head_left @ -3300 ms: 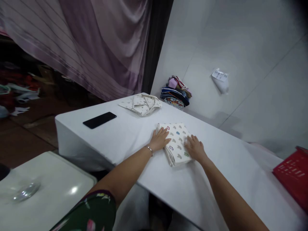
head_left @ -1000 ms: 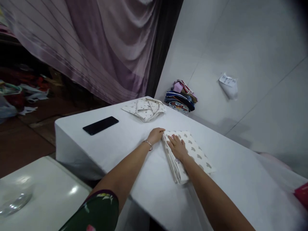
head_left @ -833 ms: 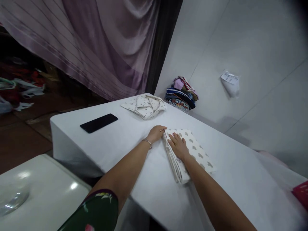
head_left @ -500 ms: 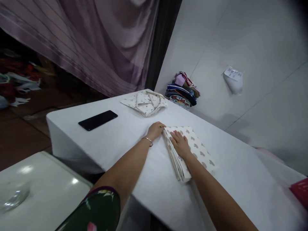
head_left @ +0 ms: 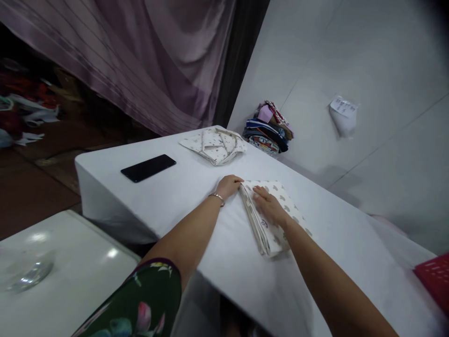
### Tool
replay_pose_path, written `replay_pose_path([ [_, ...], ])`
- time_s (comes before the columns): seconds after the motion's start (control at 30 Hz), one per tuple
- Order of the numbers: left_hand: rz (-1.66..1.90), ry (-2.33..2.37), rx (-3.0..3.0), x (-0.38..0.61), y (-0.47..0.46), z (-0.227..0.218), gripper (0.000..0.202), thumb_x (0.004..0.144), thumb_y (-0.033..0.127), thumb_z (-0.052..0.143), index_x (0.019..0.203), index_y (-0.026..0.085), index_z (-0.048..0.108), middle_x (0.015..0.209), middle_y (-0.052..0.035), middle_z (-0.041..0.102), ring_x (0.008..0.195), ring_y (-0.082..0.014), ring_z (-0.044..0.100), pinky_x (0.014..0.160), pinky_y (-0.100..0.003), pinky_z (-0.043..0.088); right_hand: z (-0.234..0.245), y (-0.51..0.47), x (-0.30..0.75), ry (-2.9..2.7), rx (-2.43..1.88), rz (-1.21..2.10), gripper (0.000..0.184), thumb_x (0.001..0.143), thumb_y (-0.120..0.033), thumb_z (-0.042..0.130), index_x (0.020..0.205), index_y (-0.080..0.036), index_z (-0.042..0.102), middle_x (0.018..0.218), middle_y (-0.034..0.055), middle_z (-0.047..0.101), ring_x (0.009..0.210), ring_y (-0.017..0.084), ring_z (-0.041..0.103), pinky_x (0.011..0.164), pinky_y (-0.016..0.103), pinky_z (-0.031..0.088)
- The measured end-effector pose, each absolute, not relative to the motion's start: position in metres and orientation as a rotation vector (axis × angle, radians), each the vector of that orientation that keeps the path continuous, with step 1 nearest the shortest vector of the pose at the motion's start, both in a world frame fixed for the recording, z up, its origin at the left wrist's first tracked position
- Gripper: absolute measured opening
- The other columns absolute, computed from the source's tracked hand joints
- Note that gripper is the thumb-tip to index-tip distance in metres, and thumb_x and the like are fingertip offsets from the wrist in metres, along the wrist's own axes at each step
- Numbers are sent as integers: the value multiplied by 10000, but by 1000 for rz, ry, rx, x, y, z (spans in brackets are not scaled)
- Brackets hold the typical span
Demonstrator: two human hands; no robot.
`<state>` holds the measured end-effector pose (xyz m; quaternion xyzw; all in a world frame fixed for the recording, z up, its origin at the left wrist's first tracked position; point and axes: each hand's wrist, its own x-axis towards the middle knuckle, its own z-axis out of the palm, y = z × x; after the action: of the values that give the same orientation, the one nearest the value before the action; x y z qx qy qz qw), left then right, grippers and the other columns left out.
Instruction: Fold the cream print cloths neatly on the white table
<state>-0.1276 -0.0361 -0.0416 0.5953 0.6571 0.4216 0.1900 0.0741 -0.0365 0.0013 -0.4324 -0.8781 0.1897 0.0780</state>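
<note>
A folded white cloth with grey-beige printed shapes [head_left: 280, 199] lies on the white-covered table [head_left: 196, 224], its stacked layers along the left edge. My left hand [head_left: 229, 186], with a bracelet at the wrist, has its fingers closed at the cloth's far left corner. Over the top of the cloth is my right hand [head_left: 270, 206], fingers stretched out and slightly blurred, turned somewhat on its side; whether the palm touches the fabric I cannot tell. Farther back rests another loosely folded white cloth with a small print [head_left: 219, 146].
A black phone [head_left: 148, 168] lies on the left of the table. Beyond the far edge, by the wall, is a pile of folded clothes [head_left: 267, 128]. A glossy white surface [head_left: 80, 262] holds a clear glass object [head_left: 33, 276] at left. Something red [head_left: 433, 281] sits far right.
My right hand has shifted slightly right and tilted from lying flat on the cloth, uncovering more of its left side. My left hand stays at the corner. The view has moved a little.
</note>
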Motion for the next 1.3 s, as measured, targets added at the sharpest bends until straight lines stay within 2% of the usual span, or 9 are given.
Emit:
replay_pose_path([
  [0.17,1184,1837,1675,-127,-36,-42,301,782,170,486,983,210,706,1048,-18,671,977,-155,589,893,-233,422,-13,-64,71,-2793,-1230,351,554,909,-447,318,1421,-238,275,1505,10,159,1385,165,90,1113,414,63],
  [0.37,1187,1812,1705,-126,-38,-43,324,770,171,479,1011,191,695,1067,-29,659,967,-159,586,873,-229,421,-19,-64,70,-2809,-1250,321,553,908,-422,324,1429,-251,246,1509,12,139,1386,162,76,1108,416,64],
  [0.57,1201,1809,1711,-125,-39,-49,344,793,437,527,978,208,704,1002,-27,672,889,-164,596,798,-235,439,-8,-70,73,-2773,-1236,443,598,891,-490,349,1419,-220,277,1502,49,171,1386,181,90,1104,441,78],
  [0.63,1211,1816,1708,-124,-38,-50,357,785,462,542,974,207,704,992,-34,674,893,-168,597,794,-240,437,-7,-79,75,-2763,-1248,428,601,894,-494,333,1425,-225,260,1500,50,182,1386,185,89,1103,452,76],
  [0.8,1216,1835,1704,-123,-39,-51,289,784,377,567,975,209,705,987,-40,675,903,-167,601,817,-244,437,-13,-98,77,-2839,-1286,267,666,870,-421,394,1452,-194,164,1513,55,103,1389,196,46,1109,448,63],
  [1.07,1305,1855,1724,-121,-46,-37,249,807,254,529,980,197,699,988,-36,647,880,-148,594,830,-251,449,-19,-99,74,-2861,-1267,116,660,853,-355,419,1443,-163,196,1510,80,115,1388,218,66,1102,464,100],
  [1.3,1193,1734,2075,-116,-50,-27,189,744,156,593,835,243,733,976,-14,632,964,-167,546,896,-273,424,-19,-101,73,-2855,-1268,101,672,847,-354,418,1448,-176,177,1511,69,119,1387,215,68,1101,465,102],
])
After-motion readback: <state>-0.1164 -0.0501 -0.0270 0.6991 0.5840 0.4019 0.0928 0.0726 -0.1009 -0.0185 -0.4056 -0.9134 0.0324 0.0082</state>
